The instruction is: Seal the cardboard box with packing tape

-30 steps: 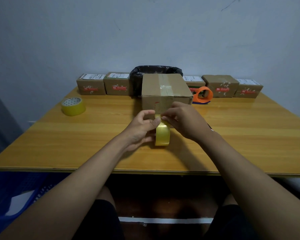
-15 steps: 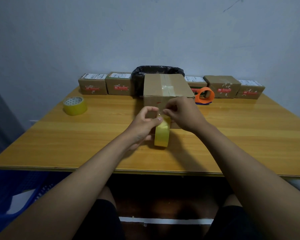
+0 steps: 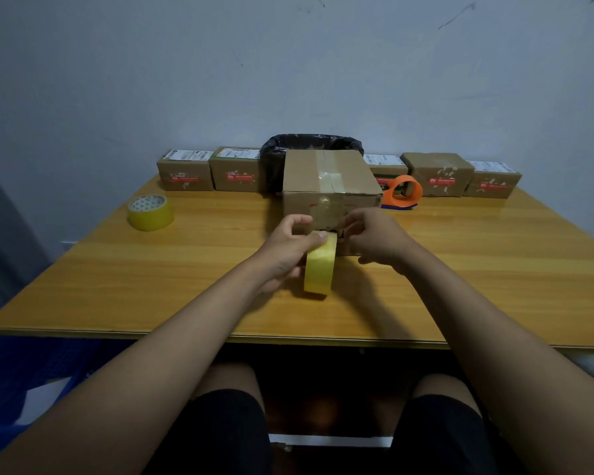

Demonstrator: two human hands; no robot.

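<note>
yellow tape roll [image 3: 319, 265] stands on edge on the wooden table [image 3: 494, 269], just in front of the cardboard box [image 3: 330, 186]. the left hand [image 3: 288, 250] is closed around the roll, thumb pressed on its top. the right hand [image 3: 374, 240] is pinched at the roll's upper edge against the box's near face; whether it has hold of the tape end i cannot tell. the box sits mid-table, flaps down with clear tape along its top seam. a 2nd yellow roll [image 3: 150, 212] lies far left, an orange tape dispenser [image 3: 403, 192] just right of the box.
</note>
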